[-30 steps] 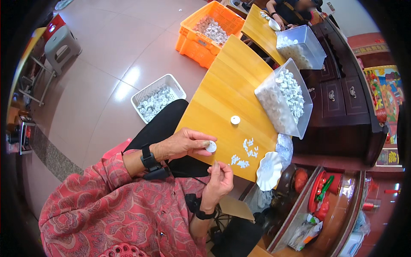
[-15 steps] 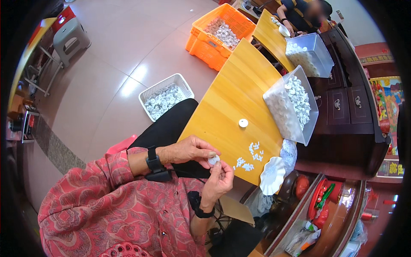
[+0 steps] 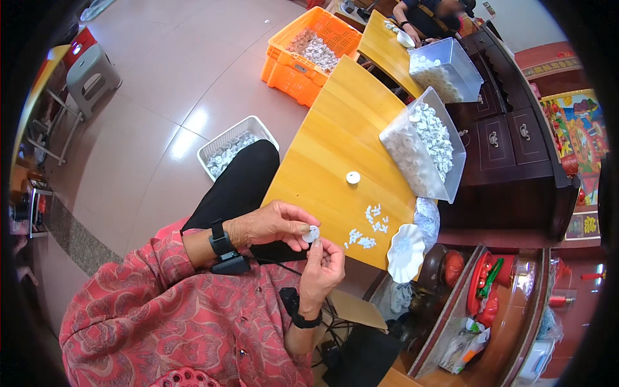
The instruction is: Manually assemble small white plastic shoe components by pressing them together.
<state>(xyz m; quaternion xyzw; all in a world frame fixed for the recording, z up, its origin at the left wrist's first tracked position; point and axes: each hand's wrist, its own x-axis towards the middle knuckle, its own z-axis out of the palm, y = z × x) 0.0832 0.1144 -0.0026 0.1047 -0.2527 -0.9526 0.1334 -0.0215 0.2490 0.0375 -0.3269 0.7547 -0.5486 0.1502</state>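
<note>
Over the table's near edge, my left hand pinches a small round white plastic piece between thumb and fingers. Just below it is my right hand, its thumb and fingertips closed together at the lower rim of the piece; whether they hold a tiny part as well is hidden. Several small white plastic pegs lie loose to the right of my hands. Another round white piece sits alone farther up the table, and a scalloped white dish stands at the near right corner.
A clear bin of white pieces stands on the yellow table, with a second clear bin beyond. On the floor are a white basket and an orange crate, both holding parts. Someone sits at the far table.
The view has shifted slightly, so the surroundings sit farther left. My hands stay close together at the round piece, which now shows its flat face more; my right fingers are a little lower.
</note>
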